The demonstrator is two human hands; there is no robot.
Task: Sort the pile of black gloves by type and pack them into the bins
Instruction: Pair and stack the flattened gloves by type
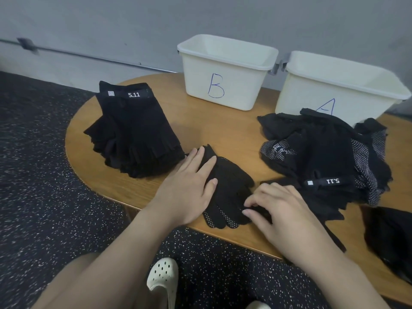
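Near the front edge of the worktop (223, 128) lies the dotted full-finger glove (225, 192) we are handling, its fingertips pointing back toward us and showing their white grip dots. Our left hand (189, 188) rests flat on its cuff end, fingers straight and spread, pressing it down. Our right hand (281, 210) curls its fingertips onto the glove's fingers at the right side, pinching or tucking the fabric there; that grip looks closed on the cloth, though the exact hold is partly hidden.

To do this step well, we judge that the glove should be smoothed flat under the left palm while the right hand lines up the fingers, so later ones of its kind can stack squarely on it.

Just left sits the neat stack of fingerless gloves (133, 132), a 5.11 strap on top. To the right lies the unsorted pile (325, 157), mixing dotted gloves with another 5.11 glove, touching the front of bin A (338, 85). Bin B (225, 63) stands beside it at the back, and neither bin shows any gloves inside. Packing therefore looks well ahead of us. More dark fabric (390, 237) lies at the far right edge.
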